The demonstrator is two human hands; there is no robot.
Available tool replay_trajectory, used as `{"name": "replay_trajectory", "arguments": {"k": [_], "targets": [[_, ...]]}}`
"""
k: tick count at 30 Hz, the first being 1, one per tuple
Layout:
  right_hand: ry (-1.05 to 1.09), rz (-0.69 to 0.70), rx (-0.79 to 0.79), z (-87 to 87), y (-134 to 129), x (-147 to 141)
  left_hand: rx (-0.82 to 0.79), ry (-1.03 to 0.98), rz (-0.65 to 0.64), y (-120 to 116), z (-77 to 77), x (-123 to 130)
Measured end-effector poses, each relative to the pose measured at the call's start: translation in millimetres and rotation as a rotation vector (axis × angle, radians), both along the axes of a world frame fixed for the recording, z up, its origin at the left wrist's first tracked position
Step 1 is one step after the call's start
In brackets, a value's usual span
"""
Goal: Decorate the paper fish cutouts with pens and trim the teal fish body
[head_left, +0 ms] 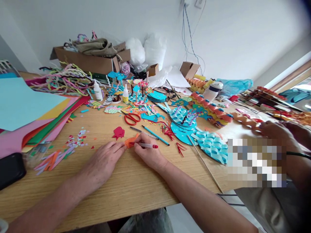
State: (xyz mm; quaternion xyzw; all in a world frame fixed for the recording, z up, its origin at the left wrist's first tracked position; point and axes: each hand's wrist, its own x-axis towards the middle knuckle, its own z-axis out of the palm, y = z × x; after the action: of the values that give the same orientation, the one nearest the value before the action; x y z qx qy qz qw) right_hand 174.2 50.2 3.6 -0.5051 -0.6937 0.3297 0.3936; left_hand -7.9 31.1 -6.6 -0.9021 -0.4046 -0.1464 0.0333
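Observation:
My right hand (148, 156) is closed around a red felt-tip pen (149, 146), its tip down at an orange paper cut-out (132, 141). My left hand (105, 158) holds the cut-out by its left edge against the wooden table, fingers together. Just beyond lies a dark red paper cut-out (118, 132). Red-handled scissors (132, 119) lie further back. A blue felt-tip pen (155, 135) and a dark slim pen (143, 132) rest beyond my right hand.
Coloured paper sheets (26, 103) and a black phone (11, 170) lie at left, near paper scraps (55, 158). Glue bottles (98, 91) stand behind. Woven blue paper pieces (211, 145) and a wooden stick (205, 165) lie at right, near another person's hands (277, 132).

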Motion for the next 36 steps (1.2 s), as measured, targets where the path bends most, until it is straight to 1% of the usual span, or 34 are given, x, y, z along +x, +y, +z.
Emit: {"name": "replay_trajectory", "arguments": {"k": [3, 13, 24, 36], "targets": [[0.007, -0.018, 0.009, 0.1, 0.2, 1.3, 0.003, 0.001, 0.003, -0.1, -0.1, 0.1], [0.039, 0.011, -0.007, -1.5, -0.4, 0.3, -0.019, -0.006, -0.009, 0.2, 1.0, -0.1], [-0.018, -0.006, 0.018, -2.3, 0.6, 0.4, 0.011, 0.002, 0.009, -0.4, -1.6, -0.4], [-0.062, -0.001, 0.027, 2.1, -0.8, 2.7, -0.034, 0.002, 0.011, -0.3, 1.9, -0.2]]}}
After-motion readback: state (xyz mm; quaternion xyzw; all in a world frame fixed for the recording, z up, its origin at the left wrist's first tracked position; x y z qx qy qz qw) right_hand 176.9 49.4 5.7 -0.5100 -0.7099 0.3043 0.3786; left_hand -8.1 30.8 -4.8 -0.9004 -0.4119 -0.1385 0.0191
